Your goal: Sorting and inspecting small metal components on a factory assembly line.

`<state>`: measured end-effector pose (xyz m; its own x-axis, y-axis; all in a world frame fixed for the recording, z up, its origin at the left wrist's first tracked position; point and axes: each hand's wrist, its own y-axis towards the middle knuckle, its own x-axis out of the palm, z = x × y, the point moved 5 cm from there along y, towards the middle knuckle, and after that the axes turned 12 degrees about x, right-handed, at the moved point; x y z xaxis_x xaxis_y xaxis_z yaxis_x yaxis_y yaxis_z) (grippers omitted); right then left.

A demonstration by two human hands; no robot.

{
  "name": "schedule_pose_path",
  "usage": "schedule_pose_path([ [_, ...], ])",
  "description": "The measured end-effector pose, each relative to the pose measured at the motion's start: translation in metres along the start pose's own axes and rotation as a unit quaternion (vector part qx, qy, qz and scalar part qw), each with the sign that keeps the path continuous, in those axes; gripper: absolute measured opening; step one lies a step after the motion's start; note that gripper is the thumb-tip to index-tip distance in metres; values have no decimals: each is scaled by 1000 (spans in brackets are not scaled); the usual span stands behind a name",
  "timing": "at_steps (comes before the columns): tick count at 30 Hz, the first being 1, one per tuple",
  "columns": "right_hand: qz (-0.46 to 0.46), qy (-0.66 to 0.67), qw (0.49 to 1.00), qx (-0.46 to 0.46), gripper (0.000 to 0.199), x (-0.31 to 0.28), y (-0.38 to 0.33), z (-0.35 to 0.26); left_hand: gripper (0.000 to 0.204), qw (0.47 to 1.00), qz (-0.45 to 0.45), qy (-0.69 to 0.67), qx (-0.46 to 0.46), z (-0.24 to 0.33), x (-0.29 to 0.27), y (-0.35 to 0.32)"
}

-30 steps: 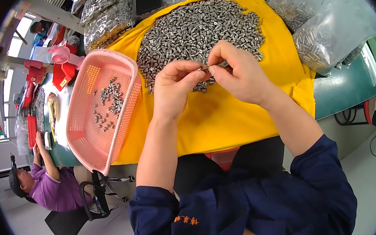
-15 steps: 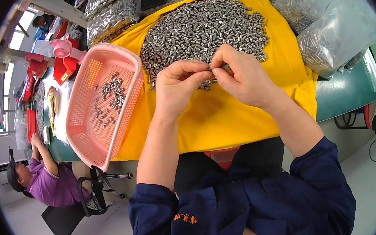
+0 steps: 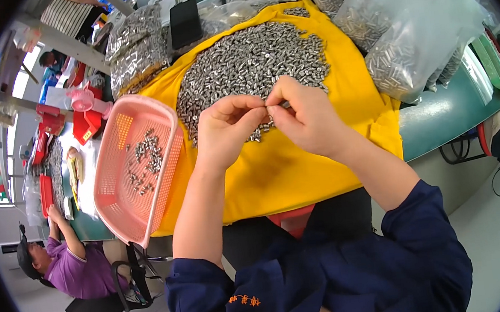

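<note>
I judge the sorting to be at an early stage: only a thin scatter of small metal pins lies in the pink basket (image 3: pixel 123 186), while the big pile of metal pins (image 3: pixel 247 66) on the yellow cloth (image 3: pixel 299 169) looks barely dented, so most of the work remains. My left hand (image 3: pixel 226 128) and right hand (image 3: pixel 306 117) meet just above the near edge of the pile, fingertips touching; both are pinched nearly closed, thumb against forefinger, around one small silvery pin (image 3: pixel 268 107) held between them. The pin is mostly hidden by the fingers, so I cannot tell for sure how it points; from the way the two pinches face each other, I judge that its long axis runs roughly left to right, level with the bench (image 3: pixel 445 116). The basket sits to the left of the hands, its rim overlapping the cloth's edge. Clear bags of pins (image 3: pixel 412 26) lie at the far right.
</note>
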<state>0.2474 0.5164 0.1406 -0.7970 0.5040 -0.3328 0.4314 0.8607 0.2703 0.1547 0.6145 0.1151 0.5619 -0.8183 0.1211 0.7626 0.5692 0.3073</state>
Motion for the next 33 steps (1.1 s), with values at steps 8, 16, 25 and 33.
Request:
schedule_pose_path([
  [8,265,37,958,103,4,-147,-19,25,7,994,24,76,77,14,10,70],
  [16,54,-55,997,19,12,-79,-40,51,18,813,-147,516,226,-61,80,216],
  [25,95,-45,994,37,6,-87,-42,58,22,824,-92,503,244,-56,70,213],
  [33,133,-18,988,78,5,-93,-42,53,15,889,-49,445,97,8,-11,55],
])
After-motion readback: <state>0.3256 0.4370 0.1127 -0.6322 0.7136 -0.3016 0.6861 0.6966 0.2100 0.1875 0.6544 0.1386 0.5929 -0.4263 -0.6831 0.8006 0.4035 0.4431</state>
